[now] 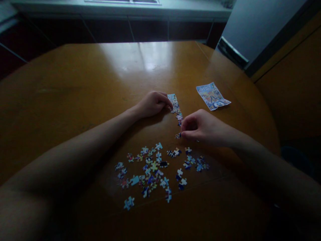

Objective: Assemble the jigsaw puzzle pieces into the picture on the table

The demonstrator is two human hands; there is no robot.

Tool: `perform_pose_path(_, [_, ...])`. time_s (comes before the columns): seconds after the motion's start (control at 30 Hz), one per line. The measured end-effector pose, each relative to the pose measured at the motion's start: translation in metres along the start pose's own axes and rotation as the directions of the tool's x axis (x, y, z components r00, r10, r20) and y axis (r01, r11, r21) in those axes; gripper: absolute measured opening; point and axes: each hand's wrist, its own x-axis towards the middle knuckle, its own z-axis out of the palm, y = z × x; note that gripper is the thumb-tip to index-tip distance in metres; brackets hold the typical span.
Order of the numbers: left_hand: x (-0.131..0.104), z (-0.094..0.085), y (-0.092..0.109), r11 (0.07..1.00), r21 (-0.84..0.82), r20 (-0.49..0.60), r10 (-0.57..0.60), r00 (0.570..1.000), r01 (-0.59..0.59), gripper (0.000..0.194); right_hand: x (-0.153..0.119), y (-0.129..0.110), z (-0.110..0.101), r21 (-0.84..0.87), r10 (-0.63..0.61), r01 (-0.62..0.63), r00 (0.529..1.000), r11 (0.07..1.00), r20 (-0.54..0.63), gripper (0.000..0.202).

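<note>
On the wooden desk, head view: left hand half curled, fingertips on the joined puzzle strip. Right hand, thumb and forefinger nearly closed at the strip's near end, by a small piece; grip unclear. Loose pieces scattered on the near side. Creased picture sheet lies right of the strip.
</note>
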Motion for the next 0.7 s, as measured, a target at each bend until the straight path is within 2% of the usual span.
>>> perform_pose_path(0.13, [0.001,0.0,-0.001,1.0,-0.003,-0.007,0.005,1.0,-0.005,0.032,-0.001,0.003,0.005,-0.098,0.034,-0.028,0.998,0.995,0.053,0.015])
perform_pose_path(0.2, [0.001,0.0,-0.002,1.0,-0.012,-0.007,0.006,1.0,-0.006,0.033,-0.008,0.0,0.004,-0.229,0.03,-0.018,0.998,0.973,0.046,0.014])
perform_pose_path(0.27, [0.001,0.0,-0.001,1.0,-0.018,-0.005,0.004,1.0,-0.004,0.033,-0.02,-0.005,0.001,-0.416,0.004,0.013,0.999,0.909,0.04,0.011])
perform_pose_path(0.33, [0.002,-0.001,0.0,1.0,-0.018,0.002,-0.004,1.0,0.004,0.032,-0.035,-0.01,-0.002,-0.569,-0.036,0.084,0.995,0.818,0.094,0.013])
perform_pose_path(0.43, [0.002,-0.001,0.002,1.0,-0.019,0.009,-0.011,1.0,0.011,0.032,-0.054,-0.017,0.001,-0.634,-0.066,0.195,0.973,0.748,0.221,0.019])
perform_pose_path(0.5, [0.002,-0.001,0.002,1.0,-0.019,0.01,-0.015,1.0,0.015,0.034,-0.06,-0.017,0.009,-0.656,-0.076,0.227,0.965,0.72,0.251,0.019])
perform_pose_path(0.7, [0.0,0.0,-0.002,0.999,-0.027,0.0,0.017,1.0,-0.017,0.032,-0.059,-0.015,0.034,-0.785,-0.069,0.198,0.978,0.588,0.195,0.012])
